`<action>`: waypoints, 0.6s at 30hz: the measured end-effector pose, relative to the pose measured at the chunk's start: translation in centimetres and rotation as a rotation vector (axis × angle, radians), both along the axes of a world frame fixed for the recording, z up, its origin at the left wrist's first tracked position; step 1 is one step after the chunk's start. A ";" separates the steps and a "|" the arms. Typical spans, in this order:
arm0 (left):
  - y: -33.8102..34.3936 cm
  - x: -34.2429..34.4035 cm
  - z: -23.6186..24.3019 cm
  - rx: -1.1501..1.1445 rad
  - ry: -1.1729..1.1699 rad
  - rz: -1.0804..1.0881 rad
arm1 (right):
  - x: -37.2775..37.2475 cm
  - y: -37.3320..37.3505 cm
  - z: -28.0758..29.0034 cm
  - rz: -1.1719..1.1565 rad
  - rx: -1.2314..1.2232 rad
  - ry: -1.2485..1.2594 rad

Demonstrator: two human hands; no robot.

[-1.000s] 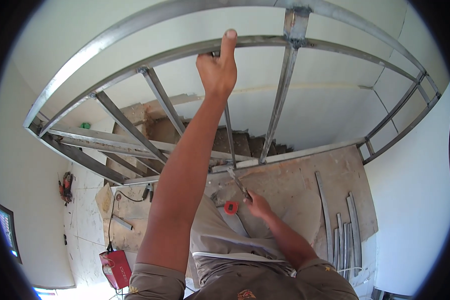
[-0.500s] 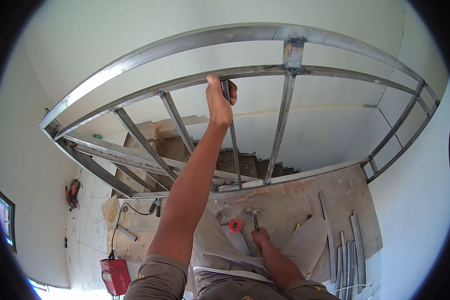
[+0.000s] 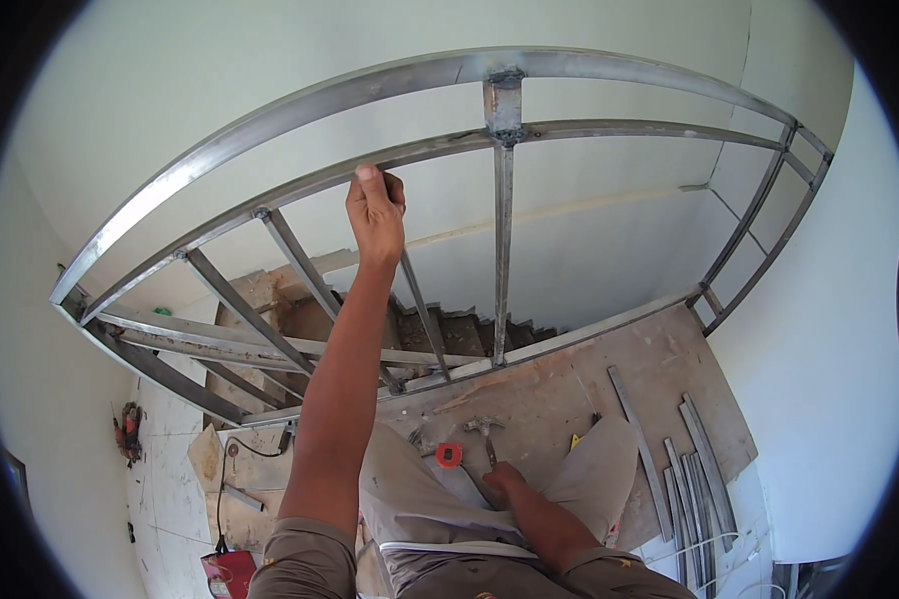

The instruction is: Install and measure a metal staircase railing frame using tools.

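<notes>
The left hand (image 3: 375,215) closes around the top of a thin bar (image 3: 426,311), just under the curved rail (image 3: 320,180), left of the post (image 3: 503,250). The bar, straight grey metal, should be stiff, fairly light and perhaps slick; its upper end looks a sound hold. Nearer, the right hand (image 3: 505,479) grips the handle of a hammer (image 3: 484,427), likely head-heavy. Dark, lumpy welds (image 3: 507,137) mark the post's smooth metal.

left grip (image 3: 376,222) — around upright bar (image 3: 425,312), touching rail (image 3: 430,152); right grip (image 3: 504,479) — holding hammer (image 3: 484,426); red tape measure (image 3: 449,455) nearby
</notes>
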State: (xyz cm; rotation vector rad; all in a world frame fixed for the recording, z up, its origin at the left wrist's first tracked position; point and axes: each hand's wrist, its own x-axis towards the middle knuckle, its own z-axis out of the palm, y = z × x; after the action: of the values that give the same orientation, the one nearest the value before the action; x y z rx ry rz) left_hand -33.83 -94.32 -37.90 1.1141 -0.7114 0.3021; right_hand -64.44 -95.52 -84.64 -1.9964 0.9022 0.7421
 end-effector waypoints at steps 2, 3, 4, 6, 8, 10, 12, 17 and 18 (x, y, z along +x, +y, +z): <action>-0.1 0.0 0.0 -0.011 0.025 -0.030 | 0.5 0.1 0.1 0.030 -0.030 -0.055; -0.4 0.2 -0.2 -0.044 0.035 -0.081 | 0.6 0.0 -0.5 -0.030 -0.062 -0.204; -0.7 0.4 -0.3 -0.076 0.045 -0.132 | 0.6 -0.1 -1.1 -0.088 -0.095 -0.354; -0.4 0.4 -0.2 -0.043 0.037 -0.094 | 1.3 -0.3 -0.5 -0.142 0.030 -0.350; -0.4 0.1 0.1 -0.012 0.029 -0.062 | 1.7 -0.4 0.2 -0.200 0.151 -0.344; -0.6 -0.5 0.6 0.014 0.048 0.020 | 1.9 -0.1 0.9 -0.182 0.088 -0.373; -0.8 -0.5 0.6 0.018 0.042 0.021 | 2.1 -0.2 1.1 -0.168 0.081 -0.394; -0.6 -0.6 0.8 0.047 0.067 0.058 | 2.2 -0.4 2.6 -0.145 0.062 -0.419; -0.8 -0.8 1.1 0.031 0.072 0.032 | 2.1 -0.8 2.7 -0.151 0.101 -0.417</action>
State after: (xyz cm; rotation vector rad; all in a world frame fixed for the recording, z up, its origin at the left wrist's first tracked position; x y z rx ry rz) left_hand -34.66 -95.09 -36.83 1.1613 -0.6365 0.2774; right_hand -62.36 -96.28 -81.92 -1.8725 0.7387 0.2648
